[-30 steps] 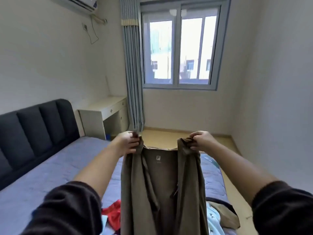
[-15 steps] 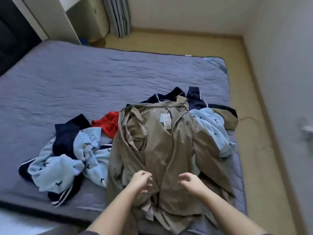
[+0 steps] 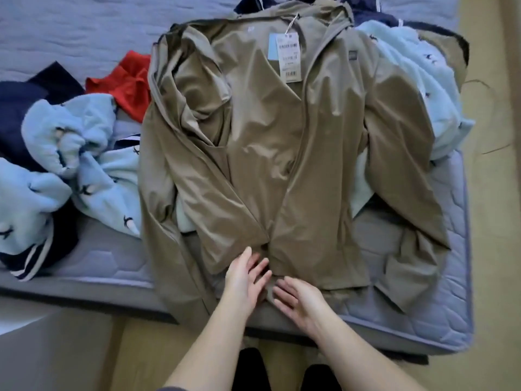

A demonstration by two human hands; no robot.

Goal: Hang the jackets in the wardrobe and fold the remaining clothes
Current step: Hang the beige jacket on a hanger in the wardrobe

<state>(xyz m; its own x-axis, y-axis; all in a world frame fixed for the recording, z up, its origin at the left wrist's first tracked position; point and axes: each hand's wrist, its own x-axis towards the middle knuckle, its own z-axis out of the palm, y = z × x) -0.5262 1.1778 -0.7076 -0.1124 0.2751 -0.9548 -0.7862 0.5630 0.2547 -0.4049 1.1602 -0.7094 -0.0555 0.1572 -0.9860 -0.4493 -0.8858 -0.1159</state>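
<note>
**Head view.** The khaki jacket (image 3: pixel 262 153) lay spread front-up on the bed (image 3: pixel 417 289). Its long axis ran from the hood at 12 o'clock to the hem at 6 o'clock, at the mattress edge nearest the person. The front panels stood apart toward the collar, exposing a hang tag (image 3: pixel 287 56) at 12 o'clock, and met near the hem.

Both hands were placed at the 6 o'clock end, side by side at the foot of the front opening. The left hand (image 3: pixel 246 277) was released, its fingers straight and resting on the hem. The right hand (image 3: pixel 300 301) was likewise released, fingers extended toward 9 o'clock, just below the hem. Whether it touched the cloth could not be told. Neither hand grasped anything.

From both hands the whole garment extended toward 12 o'clock, and the left hand was slightly nearer the point where the panels met. The collar and shoulders, which a hanger would need, lay at the far end of the axis, well apart from the hands. The next move therefore probably called either for closing the front from the hem upward or for a reach to 12 o'clock.

Light-blue fleece clothes (image 3: pixel 56 170) lay bunched at 9 o'clock, with a red garment (image 3: pixel 129 83) at 10 o'clock, both unfolded.
</note>
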